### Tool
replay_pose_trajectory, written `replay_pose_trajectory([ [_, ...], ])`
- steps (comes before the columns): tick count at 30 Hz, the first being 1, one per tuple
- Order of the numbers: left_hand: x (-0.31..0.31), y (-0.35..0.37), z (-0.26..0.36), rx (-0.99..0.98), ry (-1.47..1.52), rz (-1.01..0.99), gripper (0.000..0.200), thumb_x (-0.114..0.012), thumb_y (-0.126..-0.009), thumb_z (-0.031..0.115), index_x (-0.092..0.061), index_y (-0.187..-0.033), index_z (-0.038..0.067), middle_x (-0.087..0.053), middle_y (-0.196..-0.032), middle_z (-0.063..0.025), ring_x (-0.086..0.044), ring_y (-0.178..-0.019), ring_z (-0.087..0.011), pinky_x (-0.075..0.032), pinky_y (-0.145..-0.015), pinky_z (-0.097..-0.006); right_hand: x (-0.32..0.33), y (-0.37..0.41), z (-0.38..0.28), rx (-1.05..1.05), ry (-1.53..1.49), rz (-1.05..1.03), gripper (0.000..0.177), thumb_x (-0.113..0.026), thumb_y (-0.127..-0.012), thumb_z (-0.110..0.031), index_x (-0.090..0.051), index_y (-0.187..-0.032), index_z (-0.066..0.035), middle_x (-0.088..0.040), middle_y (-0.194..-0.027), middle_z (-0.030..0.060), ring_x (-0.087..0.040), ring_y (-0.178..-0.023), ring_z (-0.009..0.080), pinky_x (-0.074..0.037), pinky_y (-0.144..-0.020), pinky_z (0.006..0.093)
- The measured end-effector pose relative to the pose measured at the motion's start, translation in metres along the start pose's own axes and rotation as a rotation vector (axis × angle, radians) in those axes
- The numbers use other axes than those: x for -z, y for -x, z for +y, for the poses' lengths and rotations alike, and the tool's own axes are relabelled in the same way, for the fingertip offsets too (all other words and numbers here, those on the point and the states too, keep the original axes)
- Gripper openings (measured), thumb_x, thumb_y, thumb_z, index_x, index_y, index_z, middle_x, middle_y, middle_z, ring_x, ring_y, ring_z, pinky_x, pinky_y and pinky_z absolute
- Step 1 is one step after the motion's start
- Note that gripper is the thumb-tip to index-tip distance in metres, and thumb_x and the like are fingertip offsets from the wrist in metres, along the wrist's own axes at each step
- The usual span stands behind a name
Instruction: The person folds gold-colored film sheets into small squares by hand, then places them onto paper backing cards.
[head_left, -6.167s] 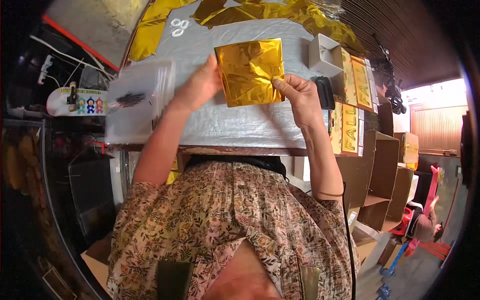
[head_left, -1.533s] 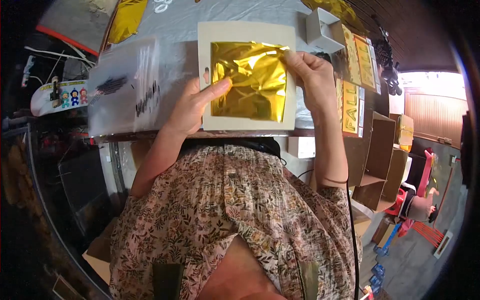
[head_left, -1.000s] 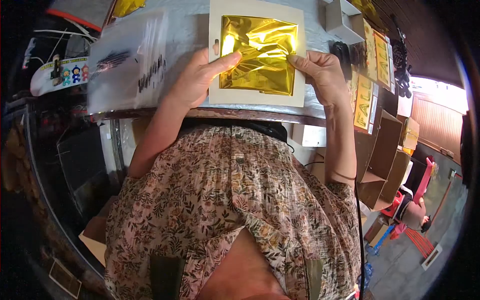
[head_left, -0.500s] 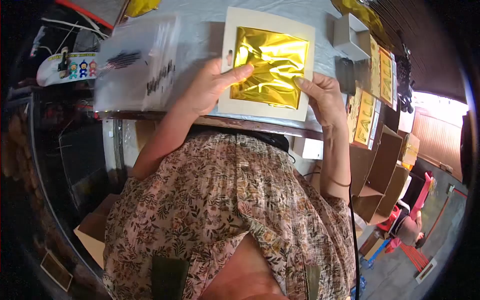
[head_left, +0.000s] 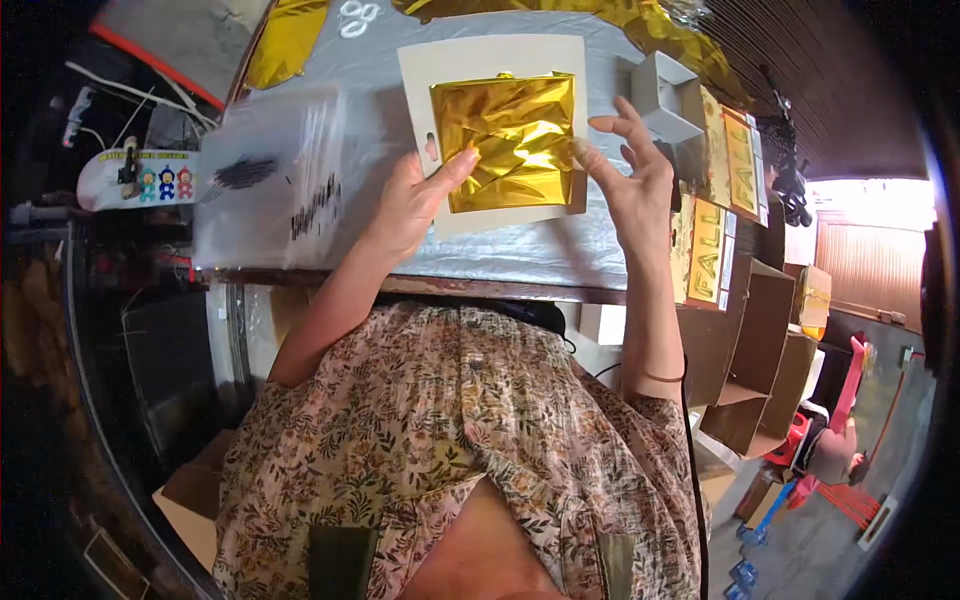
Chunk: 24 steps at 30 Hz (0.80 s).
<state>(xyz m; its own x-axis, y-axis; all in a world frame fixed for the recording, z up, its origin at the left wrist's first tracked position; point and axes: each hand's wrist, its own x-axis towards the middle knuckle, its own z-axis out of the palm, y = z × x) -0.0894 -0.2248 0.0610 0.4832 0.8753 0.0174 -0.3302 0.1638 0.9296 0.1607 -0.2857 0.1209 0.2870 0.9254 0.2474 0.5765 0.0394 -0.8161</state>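
A square of shiny gold foil [head_left: 510, 125] lies on a pale card [head_left: 490, 59] with a hang slot at its left edge. My left hand [head_left: 412, 205] is closed on the card's left side, thumb pressed on the foil's lower left and fingers hidden behind. At the right edge, my right hand [head_left: 640, 190] is open with its fingers spread. Its thumb tip is at the foil's right border; whether it touches cannot be made out. The card is held tilted above the silvery table cover [head_left: 500, 258].
Clear plastic bags [head_left: 265, 190] with black marks lie at left. Gold foil sheets [head_left: 285, 45] and white rings [head_left: 355, 18] sit at the back. A small white box [head_left: 665, 95] and FALL packs [head_left: 706, 255] stand at right, cardboard boxes [head_left: 755, 330] below. Another person [head_left: 830, 450] is farther right.
My right hand has let go of the card's right edge and spread its fingers. The card has shifted slightly left and tilted, still in my left hand. The view has moved a little.
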Motion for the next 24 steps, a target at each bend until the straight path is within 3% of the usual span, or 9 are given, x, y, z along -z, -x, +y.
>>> replay_pose_trajectory([
  [4,-0.001,-0.003,-0.008,-0.002,0.002,0.011,0.031,-0.065,-0.109,0.018,-0.065,-0.135,0.002,-0.069,-0.122,0.0018,-0.060,-0.111,-0.0059,-0.049,-0.099,-0.0281,-0.002,-0.001,-0.003,0.095,0.017,0.265,0.042,-0.088,-0.085,-0.024,-0.073,-0.120,-0.007,-0.046,-0.162,0.0268,-0.042,-0.154,0.0340,-0.034,-0.123,0.0521],
  [10,-0.032,-0.009,0.004,-0.008,-0.072,-0.058,0.030,-0.062,-0.110,0.014,-0.065,-0.136,0.000,-0.070,-0.126,-0.0013,-0.063,-0.112,-0.0095,-0.050,-0.101,-0.0301,0.003,0.003,0.005,-0.031,-0.041,0.128,0.034,-0.088,-0.085,-0.020,-0.076,-0.110,-0.001,-0.045,-0.161,0.0325,-0.040,-0.155,0.0349,-0.032,-0.124,0.0427],
  [11,-0.038,-0.012,0.001,-0.018,-0.079,-0.071,0.032,-0.061,-0.110,0.015,-0.064,-0.138,-0.001,-0.070,-0.128,-0.0037,-0.063,-0.114,-0.0112,-0.050,-0.101,-0.0310,0.004,0.006,0.011,0.020,0.042,0.152,0.029,-0.085,-0.088,-0.017,-0.076,-0.106,0.003,-0.051,-0.157,0.0276,-0.063,-0.133,0.0287,-0.049,-0.106,0.0365],
  [12,-0.044,-0.017,-0.002,-0.015,-0.080,-0.087,0.032,-0.061,-0.110,0.015,-0.064,-0.138,-0.001,-0.070,-0.128,-0.0037,-0.063,-0.114,-0.0112,-0.050,-0.101,-0.0310,0.015,0.007,0.009,0.014,0.046,0.167,0.029,-0.085,-0.088,-0.017,-0.076,-0.106,0.003,-0.051,-0.157,0.0276,-0.063,-0.133,0.0287,-0.049,-0.106,0.0365],
  [14,-0.055,-0.028,-0.006,0.032,-0.147,-0.187,0.036,-0.063,-0.109,0.018,-0.062,-0.139,-0.001,-0.069,-0.131,-0.0058,-0.063,-0.116,-0.0123,-0.051,-0.102,-0.0320,0.037,0.008,0.000,-0.218,-0.436,0.035,0.021,-0.081,-0.091,-0.012,-0.077,-0.103,0.004,-0.069,-0.132,0.0154,-0.069,-0.087,0.0123,-0.051,-0.072,0.0255],
  [15,-0.066,-0.034,-0.007,0.033,-0.153,-0.194,0.036,-0.063,-0.109,0.018,-0.062,-0.139,-0.001,-0.069,-0.131,-0.0058,-0.063,-0.116,-0.0123,-0.051,-0.102,-0.0320,0.044,0.009,0.004,-0.166,-0.583,0.121,0.015,-0.078,-0.093,-0.008,-0.078,-0.101,0.004,-0.071,-0.097,0.0019,-0.050,-0.060,0.0018,-0.035,-0.051,0.0212],
  [16,-0.085,-0.041,-0.007,0.058,-0.109,-0.227,0.038,-0.065,-0.108,0.020,-0.062,-0.139,-0.001,-0.069,-0.131,-0.0065,-0.064,-0.116,-0.0132,-0.052,-0.101,-0.0328,0.067,0.013,-0.003,-0.313,-0.653,0.104,0.019,-0.079,-0.089,-0.003,-0.079,-0.103,0.010,-0.065,-0.142,0.0152,-0.065,-0.119,0.0167,-0.053,-0.099,0.0313],
  [18,-0.123,-0.059,-0.007,0.080,-0.061,-0.263,0.040,-0.066,-0.108,0.023,-0.061,-0.139,-0.001,-0.069,-0.131,-0.0072,-0.064,-0.116,-0.0140,-0.053,-0.101,-0.0335,0.104,0.016,-0.002,-0.521,-0.484,0.228,0.018,-0.080,-0.089,-0.003,-0.079,-0.103,0.008,-0.061,-0.149,0.0188,-0.063,-0.126,0.0224,-0.051,-0.105,0.0327],
  [24,-0.224,-0.143,-0.041,0.419,0.393,-0.696,0.066,-0.070,-0.103,0.047,-0.052,-0.143,-0.002,-0.068,-0.126,-0.0106,-0.067,-0.114,-0.0177,-0.057,-0.100,-0.0368,0.193,0.018,0.031,-0.013,0.006,0.760,0.020,-0.080,-0.091,-0.007,-0.081,-0.109,0.003,-0.052,-0.157,0.0248,-0.053,-0.143,0.0293,-0.042,-0.116,0.0368],
])
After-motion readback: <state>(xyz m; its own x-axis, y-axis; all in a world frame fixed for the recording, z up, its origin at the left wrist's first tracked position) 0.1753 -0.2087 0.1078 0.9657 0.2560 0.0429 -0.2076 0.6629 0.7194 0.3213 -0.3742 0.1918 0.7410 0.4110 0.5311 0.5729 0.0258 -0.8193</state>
